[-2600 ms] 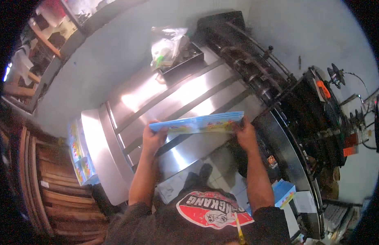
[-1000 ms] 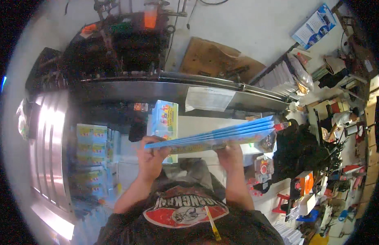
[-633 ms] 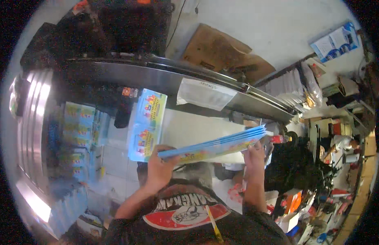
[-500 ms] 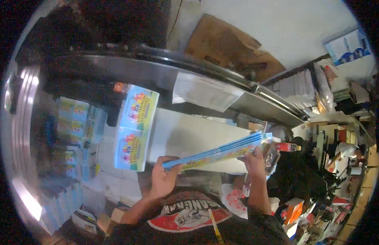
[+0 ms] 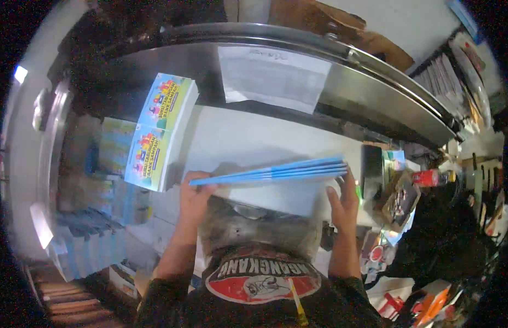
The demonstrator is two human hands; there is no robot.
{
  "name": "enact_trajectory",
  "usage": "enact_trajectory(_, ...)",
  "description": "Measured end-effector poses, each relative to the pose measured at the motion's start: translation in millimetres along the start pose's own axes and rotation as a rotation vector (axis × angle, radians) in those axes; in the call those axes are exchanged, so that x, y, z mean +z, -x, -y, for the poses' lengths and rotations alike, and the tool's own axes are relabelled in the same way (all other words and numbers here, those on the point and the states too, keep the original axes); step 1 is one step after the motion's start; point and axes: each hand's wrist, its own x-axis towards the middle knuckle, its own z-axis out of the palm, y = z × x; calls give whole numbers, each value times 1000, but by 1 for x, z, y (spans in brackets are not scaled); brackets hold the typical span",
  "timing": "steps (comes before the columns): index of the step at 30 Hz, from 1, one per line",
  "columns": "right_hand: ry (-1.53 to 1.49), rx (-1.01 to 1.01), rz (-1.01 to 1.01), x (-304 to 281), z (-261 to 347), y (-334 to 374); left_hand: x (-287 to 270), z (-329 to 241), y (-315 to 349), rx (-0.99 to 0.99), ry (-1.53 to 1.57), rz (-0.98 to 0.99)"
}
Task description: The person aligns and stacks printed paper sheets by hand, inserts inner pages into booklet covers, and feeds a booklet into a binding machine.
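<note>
A thin stack of booklets [image 5: 270,173] with blue edges lies edge-on over the white tabletop [image 5: 237,131], its right side slightly fanned. My left hand [image 5: 196,198] grips the left end, thumb beneath and fingers around it. At the right end, my right hand [image 5: 344,201] has its fingers up against the booklets' edges, thumb spread apart and below. Left of the stack stands a tall pile of booklets [image 5: 150,134] with colourful blue, yellow and green covers, two printed side by side on each.
More piles of blue booklets [image 5: 92,249] stand at the lower left. A metal bar [image 5: 374,104] crosses behind the table, with a white sheet of paper [image 5: 276,76] on it. At the right are a box of small items [image 5: 400,199] and a red-labelled bottle [image 5: 429,177].
The stack has tipped from showing its colourful cover to showing mainly blue edges, and sits more level. My right hand's thumb has come off it. The view has shifted.
</note>
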Motion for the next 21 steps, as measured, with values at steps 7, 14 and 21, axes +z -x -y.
enact_trajectory(7,80,-124,-48,-2,-1,40,1,12,8,-42,-165,-74)
enact_trajectory(14,180,-210,114,-23,-10,33,-12,35,-6,108,-290,-41)
enact_trajectory(21,-200,234,-94,-30,0,40,-12,23,-33,39,-229,78)
